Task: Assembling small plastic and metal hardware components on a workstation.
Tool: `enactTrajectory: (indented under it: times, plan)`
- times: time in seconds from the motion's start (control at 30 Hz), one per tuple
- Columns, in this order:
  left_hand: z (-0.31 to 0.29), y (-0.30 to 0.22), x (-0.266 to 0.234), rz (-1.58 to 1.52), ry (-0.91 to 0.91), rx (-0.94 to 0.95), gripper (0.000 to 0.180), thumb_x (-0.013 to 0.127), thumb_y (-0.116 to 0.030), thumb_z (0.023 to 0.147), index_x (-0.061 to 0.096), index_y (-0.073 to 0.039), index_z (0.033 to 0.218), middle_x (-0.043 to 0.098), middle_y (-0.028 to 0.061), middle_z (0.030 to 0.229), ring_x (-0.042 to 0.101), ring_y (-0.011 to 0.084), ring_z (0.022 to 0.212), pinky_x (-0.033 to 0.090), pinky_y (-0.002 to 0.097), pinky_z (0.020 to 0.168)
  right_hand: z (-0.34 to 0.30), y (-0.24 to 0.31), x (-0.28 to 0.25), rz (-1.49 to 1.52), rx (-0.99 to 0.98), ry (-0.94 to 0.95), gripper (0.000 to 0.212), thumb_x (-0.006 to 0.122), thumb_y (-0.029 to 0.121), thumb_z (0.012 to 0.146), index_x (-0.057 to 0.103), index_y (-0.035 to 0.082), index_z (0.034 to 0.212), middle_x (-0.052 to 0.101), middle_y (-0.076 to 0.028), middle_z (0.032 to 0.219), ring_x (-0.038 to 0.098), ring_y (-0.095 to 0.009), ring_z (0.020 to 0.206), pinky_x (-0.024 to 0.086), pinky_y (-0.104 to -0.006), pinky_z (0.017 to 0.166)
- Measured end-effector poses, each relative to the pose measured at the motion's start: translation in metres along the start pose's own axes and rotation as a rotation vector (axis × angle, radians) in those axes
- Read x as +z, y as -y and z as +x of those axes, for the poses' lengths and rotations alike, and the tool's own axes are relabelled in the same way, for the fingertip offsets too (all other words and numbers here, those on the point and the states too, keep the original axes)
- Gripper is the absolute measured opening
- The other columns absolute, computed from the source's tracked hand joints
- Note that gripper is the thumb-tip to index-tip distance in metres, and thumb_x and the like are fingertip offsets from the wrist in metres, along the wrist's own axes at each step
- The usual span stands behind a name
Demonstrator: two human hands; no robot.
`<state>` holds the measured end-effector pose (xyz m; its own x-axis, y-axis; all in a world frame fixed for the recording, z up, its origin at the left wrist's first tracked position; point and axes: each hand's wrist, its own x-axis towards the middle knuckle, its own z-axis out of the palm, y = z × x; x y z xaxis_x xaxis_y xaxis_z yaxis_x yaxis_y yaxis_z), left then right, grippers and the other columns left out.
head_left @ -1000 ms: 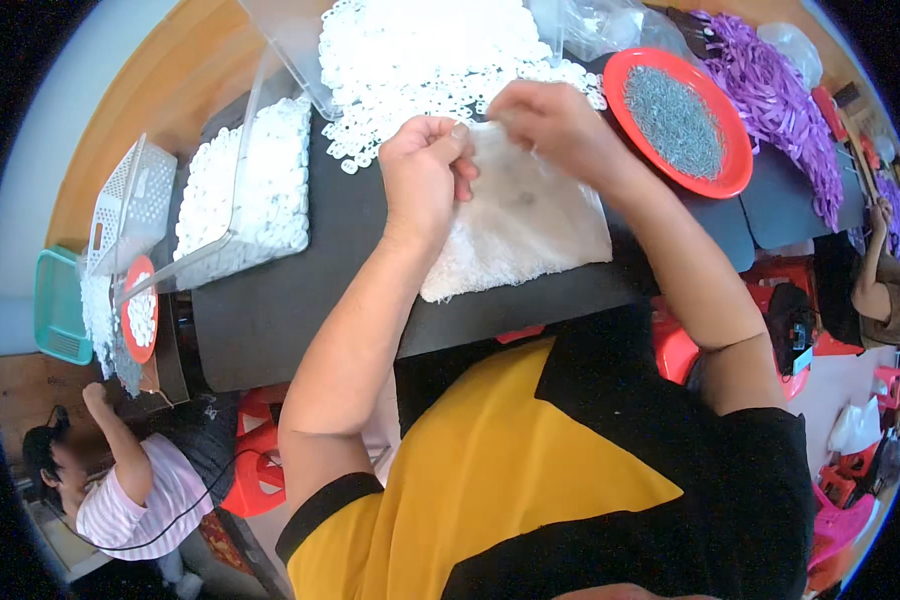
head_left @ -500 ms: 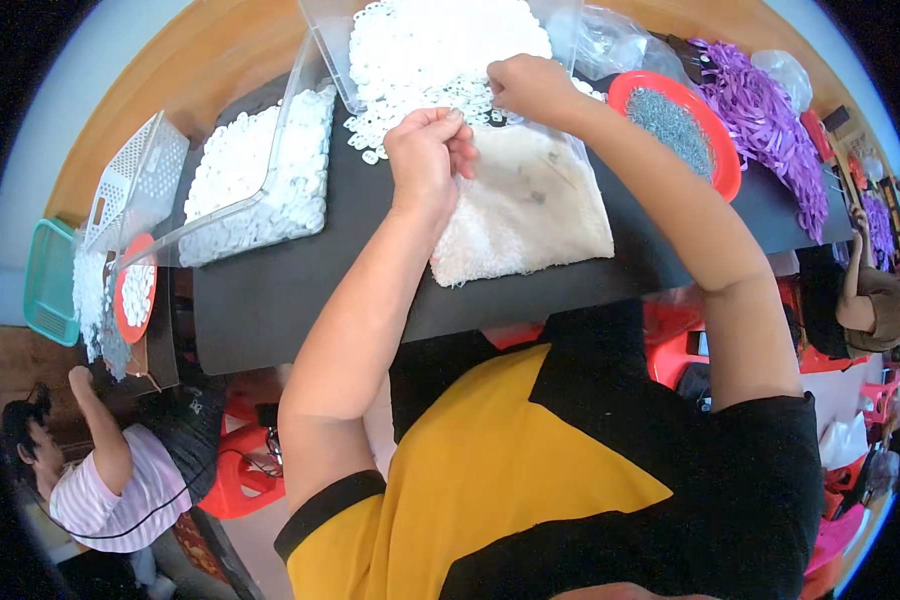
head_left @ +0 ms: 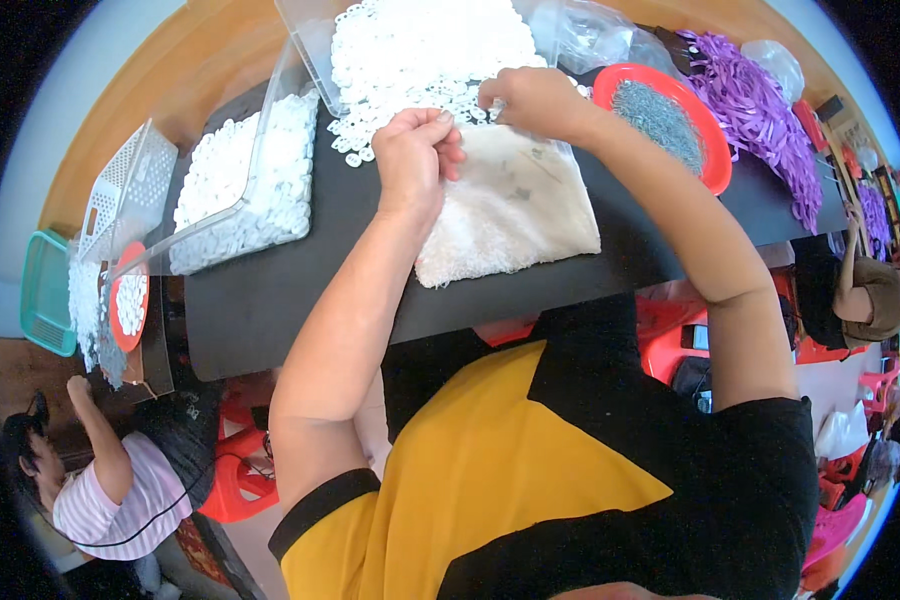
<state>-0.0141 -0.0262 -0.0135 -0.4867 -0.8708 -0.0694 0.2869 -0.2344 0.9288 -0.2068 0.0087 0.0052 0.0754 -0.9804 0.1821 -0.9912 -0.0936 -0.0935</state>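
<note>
My left hand (head_left: 412,158) is closed above the left edge of a cream cloth (head_left: 518,215), thumb pressed to the curled forefinger; anything in the pinch is too small to make out. At the far edge of the cloth, my right hand (head_left: 538,102) bends its fingers down beside the loose white pieces (head_left: 448,103), its fingertips partly hidden. These small oval plastic pieces, with holes in them, spill from a big heap in a clear bin (head_left: 315,60). To the right of my right hand lies a red plate (head_left: 718,150) of small grey metal parts (head_left: 656,122).
A second clear bin (head_left: 240,235) of white pieces stands at the left of the dark table (head_left: 350,335). Purple ribbons (head_left: 760,130) are heaped at the right. Farther left are a white basket (head_left: 125,190) and a green tray (head_left: 45,300); a co-worker (head_left: 120,490) sits there.
My right hand has come slightly nearer, toward the far edge of the cloth. My left hand keeps its pinch over the cloth. The whole view has shifted a little.
</note>
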Motion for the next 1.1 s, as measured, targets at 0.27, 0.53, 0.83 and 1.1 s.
enactTrajectory:
  times: [0.27, 0.53, 0.83, 1.1]
  plan:
    - [0.000, 0.000, 0.002, -0.003, 0.004, 0.006, 0.007, 0.058, -0.006, 0.088, 0.058, 0.001, 0.088, 0.060, 0.0073, 0.070, 0.055, 0.0135, 0.053, 0.041, 0.0251, 0.043, 0.002, -0.003, 0.009, -0.032, 0.040, 0.012, 0.012, 0.057, 0.012, 0.077, 0.064, 0.011, 0.087, 0.063, -0.011, 0.089, 0.062, -0.032, 0.085, 0.048, -0.0433, 0.071]
    - [-0.003, -0.002, 0.001, 0.001, 0.012, 0.007, 0.007, 0.057, -0.006, 0.088, 0.058, 0.001, 0.086, 0.060, 0.0073, 0.070, 0.055, 0.0135, 0.053, 0.041, 0.0251, 0.043, -0.004, -0.004, 0.005, -0.013, 0.004, -0.040, 0.008, 0.057, 0.012, 0.078, 0.059, 0.009, 0.085, 0.062, -0.011, 0.088, 0.062, -0.032, 0.083, 0.048, -0.0430, 0.070]
    - [0.000, -0.001, 0.001, 0.012, -0.007, 0.003, 0.007, 0.058, -0.006, 0.088, 0.058, 0.001, 0.085, 0.060, 0.0080, 0.071, 0.055, 0.0142, 0.053, 0.041, 0.0258, 0.042, -0.011, -0.002, -0.004, 0.043, -0.028, -0.180, 0.007, 0.061, 0.015, 0.079, 0.062, 0.012, 0.086, 0.062, -0.006, 0.090, 0.062, -0.028, 0.081, 0.048, -0.0415, 0.070]
    - [0.001, -0.001, -0.001, 0.010, 0.011, 0.003, 0.007, 0.059, -0.005, 0.087, 0.057, 0.001, 0.089, 0.061, 0.0093, 0.071, 0.056, 0.0154, 0.053, 0.041, 0.0259, 0.041, 0.000, -0.010, -0.001, -0.124, -0.021, 0.079, 0.023, 0.063, 0.013, 0.076, 0.069, 0.018, 0.098, 0.065, -0.006, 0.097, 0.064, -0.029, 0.089, 0.050, -0.0411, 0.075]
